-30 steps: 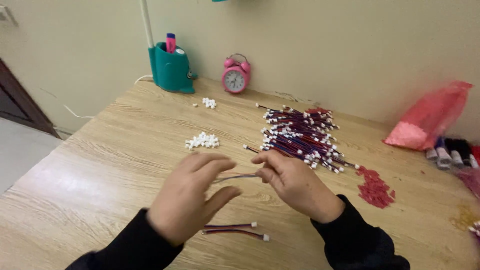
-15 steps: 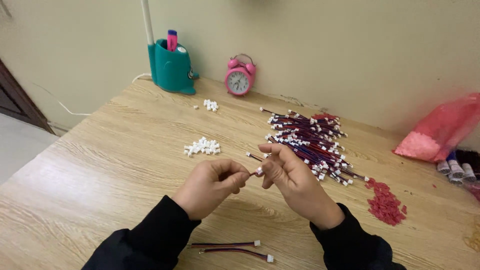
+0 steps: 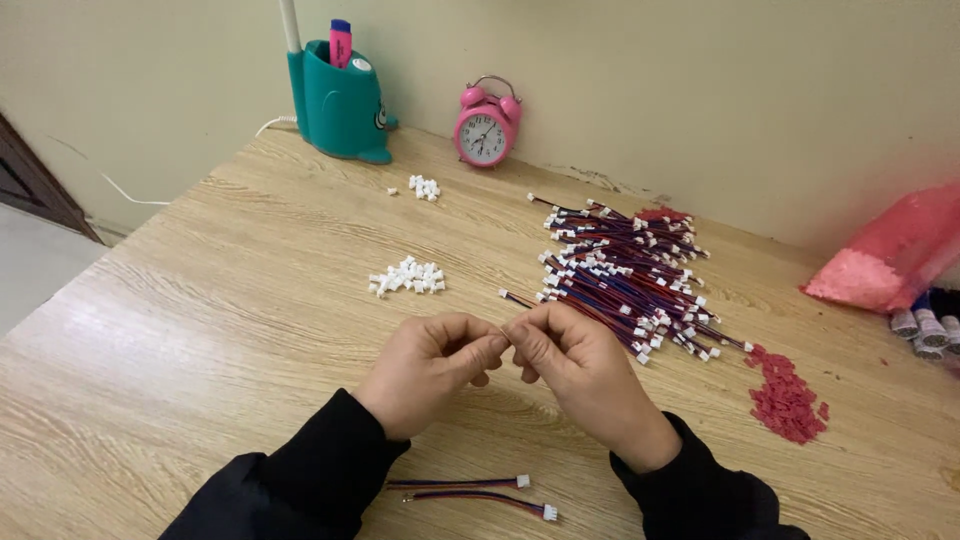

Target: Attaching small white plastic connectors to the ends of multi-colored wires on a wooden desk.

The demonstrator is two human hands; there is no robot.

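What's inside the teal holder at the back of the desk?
From the teal holder a pink highlighter with a blue cap and a white stem stick up. Its walls hide anything deeper inside.

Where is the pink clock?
In the head view, the pink alarm clock stands at the table's far edge against the wall, just right of the teal pen holder.

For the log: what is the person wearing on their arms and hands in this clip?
Both arms are covered by long black sleeves that end at the wrists. The left hand and right hand are bare: no gloves, and no rings, watch or bracelets show from this view. The sleeves are plain, with no visible markings.
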